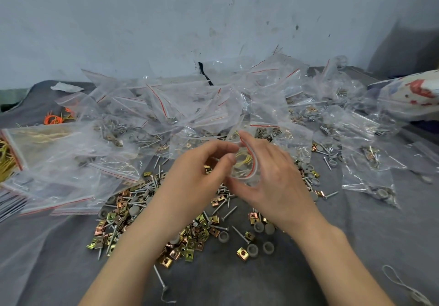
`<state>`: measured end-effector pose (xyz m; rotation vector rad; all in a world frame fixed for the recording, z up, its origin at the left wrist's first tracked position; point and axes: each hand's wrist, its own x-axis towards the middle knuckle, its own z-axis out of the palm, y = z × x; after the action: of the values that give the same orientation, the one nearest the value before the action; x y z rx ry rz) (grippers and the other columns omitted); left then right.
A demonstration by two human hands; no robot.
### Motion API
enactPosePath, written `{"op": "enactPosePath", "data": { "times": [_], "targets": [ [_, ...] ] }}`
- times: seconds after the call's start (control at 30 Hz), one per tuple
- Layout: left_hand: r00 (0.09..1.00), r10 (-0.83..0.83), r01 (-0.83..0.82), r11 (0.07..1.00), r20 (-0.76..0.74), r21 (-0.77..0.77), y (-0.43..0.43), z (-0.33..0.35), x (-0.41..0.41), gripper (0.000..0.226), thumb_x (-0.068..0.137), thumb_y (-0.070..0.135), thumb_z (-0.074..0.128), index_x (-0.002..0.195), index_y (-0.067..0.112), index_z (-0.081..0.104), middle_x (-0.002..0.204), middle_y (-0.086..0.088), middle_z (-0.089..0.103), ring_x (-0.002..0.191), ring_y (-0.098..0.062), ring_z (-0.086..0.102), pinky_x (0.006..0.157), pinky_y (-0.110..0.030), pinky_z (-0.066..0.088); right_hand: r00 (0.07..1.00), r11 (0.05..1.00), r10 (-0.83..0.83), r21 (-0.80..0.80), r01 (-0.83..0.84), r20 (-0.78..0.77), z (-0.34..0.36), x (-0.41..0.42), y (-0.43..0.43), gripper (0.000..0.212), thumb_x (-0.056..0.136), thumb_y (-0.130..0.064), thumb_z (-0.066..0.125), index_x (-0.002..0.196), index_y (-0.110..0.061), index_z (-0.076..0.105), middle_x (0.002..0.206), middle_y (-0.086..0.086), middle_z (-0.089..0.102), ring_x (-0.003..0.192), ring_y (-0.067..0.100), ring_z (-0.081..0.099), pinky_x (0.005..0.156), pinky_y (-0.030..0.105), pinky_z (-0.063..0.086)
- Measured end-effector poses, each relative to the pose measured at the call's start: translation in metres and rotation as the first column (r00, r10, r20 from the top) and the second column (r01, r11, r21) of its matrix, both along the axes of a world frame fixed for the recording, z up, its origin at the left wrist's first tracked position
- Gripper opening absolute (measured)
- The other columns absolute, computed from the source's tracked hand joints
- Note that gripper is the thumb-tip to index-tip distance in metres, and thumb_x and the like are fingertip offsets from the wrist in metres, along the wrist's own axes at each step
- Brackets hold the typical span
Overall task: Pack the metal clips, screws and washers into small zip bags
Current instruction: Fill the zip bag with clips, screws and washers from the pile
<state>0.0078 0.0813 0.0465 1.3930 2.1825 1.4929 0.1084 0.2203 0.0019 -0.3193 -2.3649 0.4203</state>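
Pinching zip bag (pixel 242 163) with your left hand (pixel 204 163) and right hand (pixel 273 182); behind bag, filled bags (pixel 166 115) heaped; below bag, loose clips (pixel 190 246), screws (pixel 229 211), washers (pixel 252 249) await packing.

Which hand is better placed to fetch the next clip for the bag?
Probably left: the left hand only pinches the zip bag, with the clip heap beside it; the right hand cradles the bag.
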Motion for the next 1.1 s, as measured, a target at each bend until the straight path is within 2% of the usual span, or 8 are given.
{"op": "enactPosePath", "data": {
  "times": [0.13,0.27,0.4,0.53,0.6,0.8,1.0,1.1],
  "targets": [
    [0.998,0.055,-0.057,0.996,0.028,0.067,-0.006,0.003,-0.008,0.016,0.097,0.027,0.057,0.106,0.036,0.066,0.091,0.017,0.072,0.083,-0.001,0.065,0.073,-0.019,0.052,1.0,1.0,0.007,-0.031,-0.006,0.027,0.001,0.003,0.0,0.079,0.088,-0.064,0.057,0.152,-0.02,0.039,0.133,-0.006,0.06,0.123,0.012,0.053,0.109,0.044,0.041],
    [0.99,0.137,-0.137,0.99,-0.011,-0.029,-0.009,-0.004,-0.019,0.018,0.098,0.028,0.054,0.112,0.036,0.063,0.091,0.015,0.071,0.08,0.002,0.062,0.07,-0.017,0.049,0.999,0.979,0.027,-0.2,-0.036,-0.045,0.003,0.005,0.001,0.081,0.084,-0.068,0.059,0.151,-0.03,0.036,0.132,-0.02,0.055,0.12,-0.002,0.052,0.107,0.043,0.045],
    [0.983,0.106,-0.144,0.949,-0.147,-0.282,-0.01,-0.02,-0.02,0.025,0.1,0.036,0.049,0.124,0.034,0.057,0.099,0.018,0.066,0.087,0.002,0.061,0.077,-0.021,0.05,0.951,0.841,-0.012,-0.517,-0.157,-0.309,0.013,0.01,0.007,0.083,0.077,-0.067,0.07,0.148,-0.033,0.044,0.125,-0.022,0.063,0.114,-0.004,0.061,0.095,0.029,0.055],
    [0.931,0.03,-0.199,0.878,-0.365,-0.435,-0.007,-0.031,-0.02,0.029,0.102,0.034,0.044,0.129,0.032,0.054,0.119,0.013,0.061,0.109,-0.008,0.055,0.094,-0.03,0.045,0.849,0.719,-0.112,-0.632,-0.289,-0.516,0.022,0.012,0.015,0.068,0.086,-0.049,0.076,0.142,-0.019,0.051,0.114,-0.02,0.071,0.108,-0.007,0.065,0.086,0.008,0.049],
    [0.906,0.009,-0.227,0.854,-0.424,-0.467,-0.005,-0.034,-0.02,0.031,0.103,0.034,0.041,0.132,0.033,0.051,0.125,0.009,0.056,0.116,-0.014,0.052,0.1,-0.037,0.043,0.819,0.659,-0.16,-0.677,-0.327,-0.551,0.025,0.013,0.018,0.063,0.085,-0.046,0.072,0.138,-0.018,0.054,0.108,-0.022,0.073,0.105,-0.007,0.066,0.088,0.009,0.048],
    [0.833,-0.056,-0.301,0.789,-0.55,-0.536,0.003,-0.048,-0.013,0.037,0.103,0.039,0.039,0.139,0.035,0.046,0.13,0.005,0.049,0.123,-0.018,0.045,0.104,-0.034,0.037,0.826,0.622,-0.215,-0.725,-0.295,-0.521,0.028,0.013,0.02,0.062,0.084,-0.049,0.07,0.137,-0.021,0.056,0.109,-0.02,0.072,0.109,-0.002,0.065,0.106,0.032,0.048],
    [0.813,-0.047,-0.331,0.783,-0.581,-0.527,0.01,-0.051,-0.013,0.025,0.103,0.036,0.042,0.127,0.034,0.049,0.127,0.007,0.05,0.121,-0.017,0.047,0.103,-0.033,0.034,0.822,0.641,-0.194,-0.703,-0.307,-0.536,0.026,0.014,0.02,0.061,0.085,-0.043,0.07,0.138,-0.019,0.053,0.106,-0.025,0.073,0.105,-0.007,0.066,0.086,0.008,0.047],
    [0.82,-0.044,-0.32,0.792,-0.571,-0.52,0.009,-0.05,-0.013,0.022,0.102,0.036,0.043,0.123,0.034,0.05,0.125,0.008,0.051,0.12,-0.017,0.048,0.103,-0.033,0.035,0.818,0.651,-0.192,-0.694,-0.307,-0.542,0.026,0.013,0.02,0.063,0.084,-0.04,0.07,0.14,-0.016,0.052,0.104,-0.024,0.074,0.103,-0.008,0.066,0.085,0.006,0.046]
  ]
}}
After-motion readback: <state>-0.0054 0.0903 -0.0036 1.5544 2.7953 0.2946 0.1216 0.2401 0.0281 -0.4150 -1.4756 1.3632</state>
